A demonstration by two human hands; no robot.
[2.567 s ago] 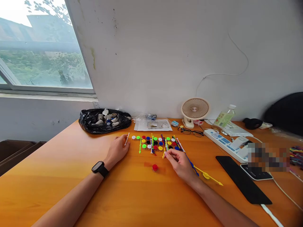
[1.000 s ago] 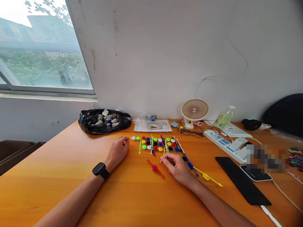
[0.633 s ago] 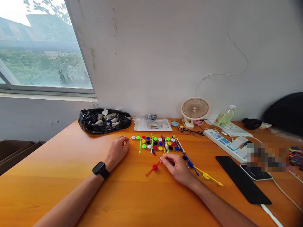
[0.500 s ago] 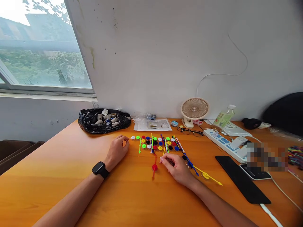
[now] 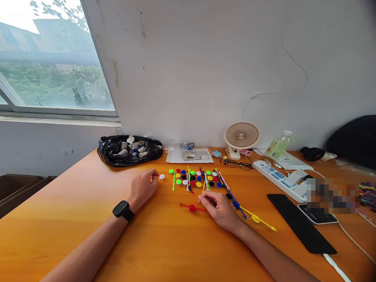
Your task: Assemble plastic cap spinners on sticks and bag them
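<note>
My left hand, wearing a black watch, rests on the table with curled fingers. Its fingertips are at the left edge of a white round spinner base. My right hand lies palm-in with thumb and index finger pressed together; anything between them is hidden. Just left of it, a red arrow spinner stands on the table, its pointer slightly blurred and lying crosswise. Behind are rows of coloured round bases with loose arrow pointers among them. A yellow arrow spinner sits beyond my right wrist.
A black plastic bag of grey pieces stands at the back left. Along the wall are a small fan, glasses and a bottle. A power strip and a black flat pad lie on the right.
The white base has shifted nearer to me and slightly left, beside my left fingers. The red pointer has turned from lengthwise to crosswise. My right hand has hardly moved.
</note>
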